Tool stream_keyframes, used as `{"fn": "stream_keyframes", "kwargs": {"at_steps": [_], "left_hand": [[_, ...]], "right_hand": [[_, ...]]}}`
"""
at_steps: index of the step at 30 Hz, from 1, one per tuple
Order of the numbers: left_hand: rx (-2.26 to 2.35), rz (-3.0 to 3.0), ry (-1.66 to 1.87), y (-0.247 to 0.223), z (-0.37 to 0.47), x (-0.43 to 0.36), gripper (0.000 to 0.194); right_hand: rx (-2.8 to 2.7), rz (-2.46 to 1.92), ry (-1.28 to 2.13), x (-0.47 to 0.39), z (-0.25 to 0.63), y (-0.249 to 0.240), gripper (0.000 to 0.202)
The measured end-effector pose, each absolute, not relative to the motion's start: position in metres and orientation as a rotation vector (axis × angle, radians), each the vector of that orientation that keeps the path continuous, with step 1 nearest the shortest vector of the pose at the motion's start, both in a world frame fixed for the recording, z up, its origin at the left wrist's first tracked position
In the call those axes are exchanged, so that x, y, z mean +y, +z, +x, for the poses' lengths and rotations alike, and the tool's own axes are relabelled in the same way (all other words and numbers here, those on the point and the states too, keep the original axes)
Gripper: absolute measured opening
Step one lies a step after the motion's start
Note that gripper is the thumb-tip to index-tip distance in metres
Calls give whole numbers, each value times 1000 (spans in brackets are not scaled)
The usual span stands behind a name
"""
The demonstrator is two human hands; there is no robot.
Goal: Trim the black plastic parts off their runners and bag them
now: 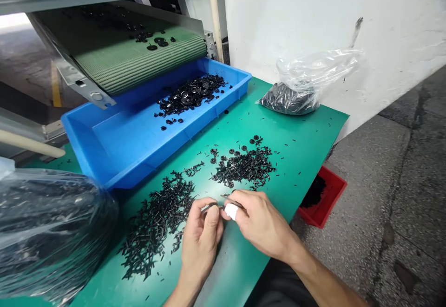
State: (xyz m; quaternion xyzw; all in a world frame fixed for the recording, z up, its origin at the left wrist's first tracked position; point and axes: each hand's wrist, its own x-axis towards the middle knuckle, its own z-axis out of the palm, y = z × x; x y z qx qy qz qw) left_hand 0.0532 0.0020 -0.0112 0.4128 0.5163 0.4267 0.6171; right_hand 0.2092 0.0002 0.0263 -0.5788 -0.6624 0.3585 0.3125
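My left hand [203, 232] is closed, pinching a small black plastic part [212, 205] between thumb and fingers just above the green table [237, 260]. Close beside it, my right hand [259, 221] grips a thin, grey, blade-like metal tool [232, 201], its tip close to the black part. My fingers hide most of this tool. White tape [231, 211] wraps a digit of the right hand. A heap of small black branched plastic pieces [158, 221] lies left of my hands. Beyond them is another heap of black round-headed pieces [245, 165].
A blue tray [118, 144] with black parts sits below a green conveyor belt [139, 61]. Clear bags of black parts stand at left [52, 232] and far right [292, 95]. A red bin [331, 200] is on the floor at right.
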Motion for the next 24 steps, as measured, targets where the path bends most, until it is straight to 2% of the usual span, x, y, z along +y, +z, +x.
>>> {"fn": "stream_keyframes", "kwargs": {"at_steps": [3,5,8,10,14,16,20,24], "left_hand": [[1200,956,1028,-8,56,3,19],[1164,913,1054,-6,56,4,16],[1116,915,997,-7,54,4,14],[1117,952,940,-8,52,4,15],[1001,799,970,-7,47,7,14],[932,686,1022,-5,46,10,15],[903,586,1115,0,46,13,37],[893,633,1068,0,47,11,22]], "right_hand": [[-1591,-1594,700,-2,227,37,20],[-1346,-1699,417,-1,230,45,21],[-1313,-1714,134,5,212,52,30],[-1586,-1633,187,10,197,52,38],[-1718,-1682,251,13,205,49,44],[-1814,-1755,281,8,223,45,38],[-1879,-1835,402,-4,237,32,28],[-2040,-1859,448,0,216,21,25]]}}
